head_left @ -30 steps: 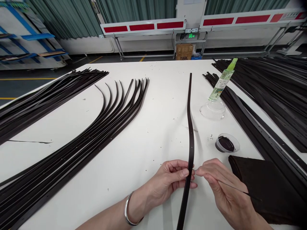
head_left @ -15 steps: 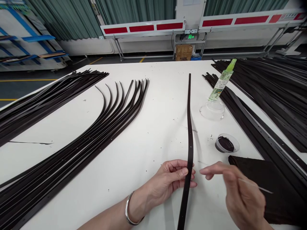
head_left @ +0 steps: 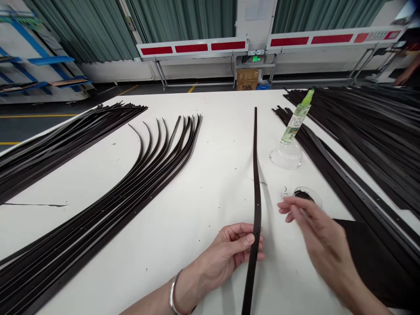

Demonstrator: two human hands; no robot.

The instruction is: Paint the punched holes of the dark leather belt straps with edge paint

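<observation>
Between the thumb and fingers of my left hand is a long, narrow black strip with small holes along it. Its far end points away from me across the white table. To the right, my right hand is blurred, fingers drawn together around a thin pale stick that is mostly hidden now. The fingertips are just in front of a small clear cup of dark liquid, partly covering it. Behind the cup, a green spray bottle leans at a tilt in a clear round holder.
Several black strips fan out to the left, with another bundle beyond. More strips cover the right side. A folded dark cloth-like piece lies by my right forearm. Small dark specks dot the white table.
My right hand has moved up towards the cup and turned, so the stick scarcely shows. My left hand keeps its hold on the strip. The whole view has shifted slightly.
</observation>
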